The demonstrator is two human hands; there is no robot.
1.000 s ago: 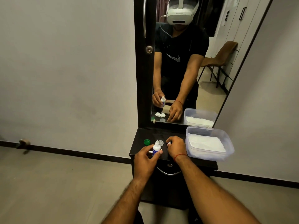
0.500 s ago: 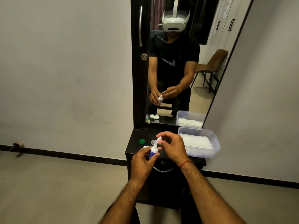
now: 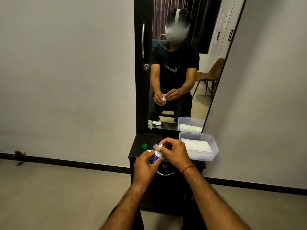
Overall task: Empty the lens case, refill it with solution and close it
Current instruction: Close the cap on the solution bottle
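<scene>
Head view: my left hand [image 3: 146, 165] is curled round the body of the small solution bottle [image 3: 157, 156], holding it upright above the front of the counter [image 3: 137, 152]. My right hand [image 3: 176, 153] comes in from the other side, its thumb and fingertips pinching the bottle's white top [image 3: 160, 145]; I cannot tell whether that top is a cap or a bare nozzle. A red thread [image 3: 187, 168] circles the right wrist. Just past my left fingers a white sliver of the lens case [image 3: 149, 150] shows on the counter, mostly hidden by the hand. Beyond it lie a clear cap [image 3: 155, 146], close behind the bottle's top, and a green cap [image 3: 144, 145] a little further left, apart from each other. To the right stands a clear plastic tub [image 3: 215, 147] holding white tissue [image 3: 197, 145]. Behind everything, the mirror [image 3: 207, 100] reflects both hands on the bottle.
</scene>
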